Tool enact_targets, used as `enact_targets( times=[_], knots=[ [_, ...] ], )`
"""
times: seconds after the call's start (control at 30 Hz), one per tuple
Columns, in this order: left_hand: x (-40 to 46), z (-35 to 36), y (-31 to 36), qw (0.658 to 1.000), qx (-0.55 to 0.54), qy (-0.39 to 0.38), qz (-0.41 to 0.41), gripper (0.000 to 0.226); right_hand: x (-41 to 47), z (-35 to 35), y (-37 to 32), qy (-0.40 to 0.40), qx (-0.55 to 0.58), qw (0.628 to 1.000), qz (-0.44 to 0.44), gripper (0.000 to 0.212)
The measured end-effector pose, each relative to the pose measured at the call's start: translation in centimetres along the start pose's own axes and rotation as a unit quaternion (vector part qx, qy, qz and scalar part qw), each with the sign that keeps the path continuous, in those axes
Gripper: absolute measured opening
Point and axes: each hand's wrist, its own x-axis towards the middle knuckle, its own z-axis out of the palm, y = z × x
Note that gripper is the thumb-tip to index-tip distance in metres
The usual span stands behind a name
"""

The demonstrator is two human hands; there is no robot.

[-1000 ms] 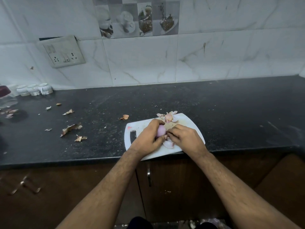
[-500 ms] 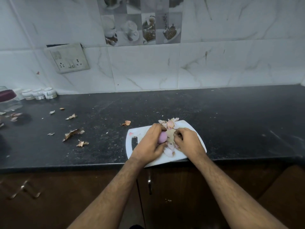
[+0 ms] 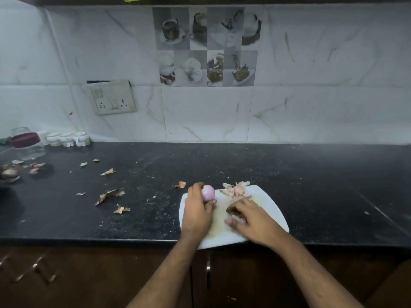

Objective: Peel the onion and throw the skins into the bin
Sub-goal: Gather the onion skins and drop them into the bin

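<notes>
Half a second earlier both hands met over the onion at the middle of the white cutting board [image 3: 270, 202]; now they have come apart. The left hand [image 3: 198, 211] grips the peeled onion [image 3: 208, 193] between curled fingers and thumb, lifted towards the board's upper left corner, its pink top showing above the knuckles. The right hand [image 3: 251, 217] has dropped to the lower middle of the board, fingers bent down over the surface; whether it pinches a piece of skin cannot be told, since the fingertips are blurred and in shadow. A heap of skins [image 3: 236, 188] lies at the board's upper edge, just right of the onion.

The camera has tilted up since then, so more of the tiled wall [image 3: 311, 63] shows. Loose skin scraps [image 3: 110, 195] dot the black counter [image 3: 311, 185] at centre left. At the far left edge a jar [image 3: 27, 144] with a dark lid is hazy, and no bin can be made out.
</notes>
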Motion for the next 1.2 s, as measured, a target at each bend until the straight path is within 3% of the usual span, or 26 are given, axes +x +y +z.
enact_targets(
  times=[0.07,0.23,0.33,0.4,0.47,0.57,0.7,0.87,1.0,1.2],
  knots=[
    [0.3,-0.1,-0.5,0.999,-0.017,0.025,-0.018,0.046,0.5,0.6,0.8,-0.016,-0.067,0.998,-0.013,0.022],
    [0.6,0.2,-1.0,1.0,0.007,0.005,-0.015,0.049,3.2,0.1,1.4,0.076,-0.053,0.996,0.02,0.009],
    [0.9,0.4,-1.1,1.0,0.019,-0.009,-0.016,0.053,4.9,-0.8,1.6,0.178,-0.064,0.981,0.046,0.02],
    [1.1,0.4,-1.0,0.999,0.027,-0.016,-0.018,0.056,6.0,-1.6,2.2,0.218,0.007,0.969,0.114,0.039],
    [1.1,0.5,-0.8,0.999,0.033,-0.022,-0.019,0.056,7.5,-1.8,3.7,0.164,0.064,0.964,0.199,0.064],
    [1.1,0.6,-0.8,0.998,0.046,-0.03,-0.018,0.057,9.5,-1.0,5.9,0.042,0.05,0.976,0.206,0.088],
    [1.8,1.4,-0.8,0.997,0.073,-0.036,-0.01,0.057,10.9,-1.4,4.6,-0.01,0.077,0.984,0.161,0.069],
    [2.7,2.2,-1.0,0.991,0.126,-0.048,0.0,0.058,11.8,-0.8,5.1,-0.054,0.036,0.998,0.027,0.037],
    [3.1,2.5,-1.1,0.985,0.159,-0.058,0.011,0.06,11.3,-1.0,6.3,-0.012,0.066,0.998,-0.018,0.016],
    [3.0,2.4,-0.9,0.986,0.157,-0.06,0.021,0.06,7.5,-1.4,5.5,-0.015,0.106,0.994,-0.01,0.02]
  ],
)
